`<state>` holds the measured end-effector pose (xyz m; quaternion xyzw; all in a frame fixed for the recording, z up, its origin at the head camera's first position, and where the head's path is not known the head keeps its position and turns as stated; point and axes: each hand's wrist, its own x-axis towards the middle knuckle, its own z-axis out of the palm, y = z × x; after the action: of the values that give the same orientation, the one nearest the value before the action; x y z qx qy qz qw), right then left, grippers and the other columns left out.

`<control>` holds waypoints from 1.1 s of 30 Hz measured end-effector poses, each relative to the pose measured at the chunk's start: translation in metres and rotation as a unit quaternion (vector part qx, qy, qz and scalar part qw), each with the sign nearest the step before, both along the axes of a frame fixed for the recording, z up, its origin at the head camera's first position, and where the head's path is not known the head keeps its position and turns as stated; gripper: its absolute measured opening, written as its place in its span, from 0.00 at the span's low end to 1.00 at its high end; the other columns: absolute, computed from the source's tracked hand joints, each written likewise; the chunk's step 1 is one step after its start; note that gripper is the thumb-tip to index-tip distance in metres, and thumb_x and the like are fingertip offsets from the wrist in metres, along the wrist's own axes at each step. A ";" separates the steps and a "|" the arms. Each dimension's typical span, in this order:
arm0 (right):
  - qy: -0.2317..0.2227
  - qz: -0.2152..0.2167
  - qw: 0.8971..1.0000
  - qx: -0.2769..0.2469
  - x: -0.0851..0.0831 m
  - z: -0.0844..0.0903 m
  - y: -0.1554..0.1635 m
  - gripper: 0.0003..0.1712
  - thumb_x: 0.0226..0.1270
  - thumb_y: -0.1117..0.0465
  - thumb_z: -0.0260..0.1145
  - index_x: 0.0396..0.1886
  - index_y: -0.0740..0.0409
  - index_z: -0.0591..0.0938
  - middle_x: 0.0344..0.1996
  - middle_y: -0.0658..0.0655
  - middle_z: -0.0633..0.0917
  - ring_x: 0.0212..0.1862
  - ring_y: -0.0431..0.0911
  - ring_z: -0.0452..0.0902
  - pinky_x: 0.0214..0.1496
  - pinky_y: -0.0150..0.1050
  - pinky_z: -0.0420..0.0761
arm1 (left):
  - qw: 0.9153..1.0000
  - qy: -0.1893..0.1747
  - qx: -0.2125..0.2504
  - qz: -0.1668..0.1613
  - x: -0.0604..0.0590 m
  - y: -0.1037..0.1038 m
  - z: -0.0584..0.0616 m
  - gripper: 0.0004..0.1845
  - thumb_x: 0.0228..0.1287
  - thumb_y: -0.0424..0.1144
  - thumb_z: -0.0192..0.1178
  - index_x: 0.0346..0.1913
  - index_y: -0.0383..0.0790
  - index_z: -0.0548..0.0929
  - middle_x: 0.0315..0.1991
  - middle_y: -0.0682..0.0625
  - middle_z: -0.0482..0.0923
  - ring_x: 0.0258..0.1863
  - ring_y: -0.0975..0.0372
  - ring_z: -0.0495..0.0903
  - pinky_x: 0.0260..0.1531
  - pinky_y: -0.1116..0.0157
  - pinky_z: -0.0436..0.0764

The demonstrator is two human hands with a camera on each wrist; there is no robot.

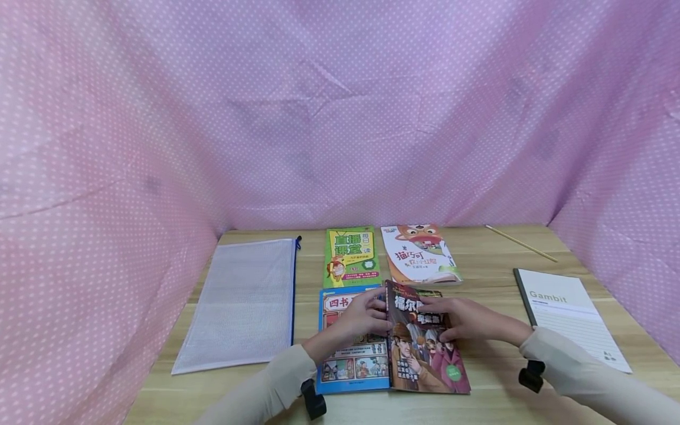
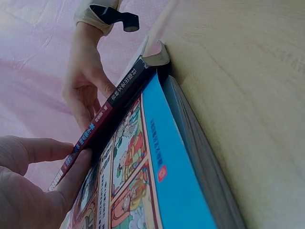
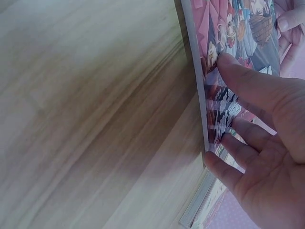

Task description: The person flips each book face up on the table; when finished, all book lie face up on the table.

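A dark comic-style book [image 1: 419,378] lies partly over the right side of a blue-bordered book [image 1: 353,370], its left edge raised. The left hand [image 1: 363,319] is over the blue-bordered book and pinches the dark book's spine with thumb and fingers. The spine [image 2: 102,114] shows side-on in the left wrist view, slanting above the blue-bordered cover [image 2: 164,157]. On the dark book's front cover rests the right hand [image 1: 467,319], fingers spread and relaxed. In the right wrist view its thumb and fingertips touch the cover [image 3: 259,47] near the outer edge.
A white mesh zip pouch [image 1: 244,301] lies at the left. Behind the hands are a green book [image 1: 353,260] and a white-and-red book [image 1: 422,254]. At the right lie a thin stick [image 1: 520,242] and a Gambit notepad [image 1: 571,313]. Pink dotted cloth [image 1: 372,118] surrounds the table.
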<state>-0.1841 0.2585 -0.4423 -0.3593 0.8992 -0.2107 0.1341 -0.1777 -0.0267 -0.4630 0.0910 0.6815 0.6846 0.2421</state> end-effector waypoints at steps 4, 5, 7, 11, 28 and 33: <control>-0.005 -0.001 1.000 0.001 -0.001 0.000 0.003 0.36 0.58 0.60 0.77 0.68 0.58 0.78 0.72 0.69 0.71 0.70 0.69 0.68 0.68 0.64 0.72 | 1.000 -0.005 0.001 0.003 0.000 0.004 0.000 0.43 0.60 0.19 0.65 0.78 0.44 0.64 0.55 0.41 0.78 0.52 0.51 0.86 0.43 0.58 0.91; -0.009 -0.005 1.000 0.003 -0.001 0.001 0.004 0.37 0.58 0.61 0.76 0.69 0.57 0.78 0.72 0.69 0.71 0.71 0.68 0.67 0.69 0.64 0.72 | 1.000 -0.007 0.000 0.004 0.000 0.005 0.000 0.43 0.60 0.19 0.65 0.78 0.44 0.64 0.55 0.42 0.78 0.51 0.51 0.86 0.42 0.59 0.91; -0.008 -0.006 1.000 0.005 -0.001 0.001 0.006 0.37 0.58 0.60 0.76 0.69 0.56 0.78 0.73 0.68 0.70 0.71 0.69 0.67 0.69 0.64 0.72 | 1.000 -0.010 0.002 0.005 0.000 0.007 0.001 0.44 0.60 0.18 0.65 0.78 0.43 0.64 0.56 0.42 0.78 0.50 0.52 0.87 0.42 0.59 0.91; -0.013 -0.009 1.000 0.008 -0.002 0.001 0.009 0.36 0.58 0.61 0.76 0.69 0.55 0.78 0.73 0.68 0.71 0.71 0.69 0.67 0.68 0.64 0.72 | 1.000 -0.016 0.007 0.005 -0.001 0.010 0.001 0.44 0.59 0.17 0.65 0.78 0.42 0.64 0.55 0.41 0.79 0.47 0.52 0.87 0.40 0.60 0.91; -0.046 -0.006 0.999 -0.006 -0.005 0.004 0.019 0.36 0.57 0.65 0.75 0.68 0.58 0.78 0.74 0.68 0.69 0.73 0.71 0.63 0.70 0.66 0.68 | 1.000 0.003 -0.020 -0.005 -0.004 0.022 -0.006 0.43 0.58 0.18 0.67 0.76 0.41 0.66 0.52 0.43 0.80 0.44 0.57 0.87 0.37 0.60 0.91; -0.043 -0.002 0.999 -0.006 -0.006 0.003 0.022 0.36 0.56 0.65 0.76 0.68 0.57 0.79 0.74 0.68 0.69 0.72 0.71 0.63 0.70 0.66 0.68 | 1.000 0.013 -0.027 -0.005 -0.006 0.026 -0.010 0.42 0.57 0.18 0.68 0.75 0.41 0.67 0.51 0.44 0.81 0.43 0.59 0.87 0.36 0.61 0.91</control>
<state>-0.1902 0.2808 -0.4391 -0.3488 0.8922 -0.2312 0.1698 -0.1840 -0.0009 -0.4731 0.0968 0.7024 0.6633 0.2393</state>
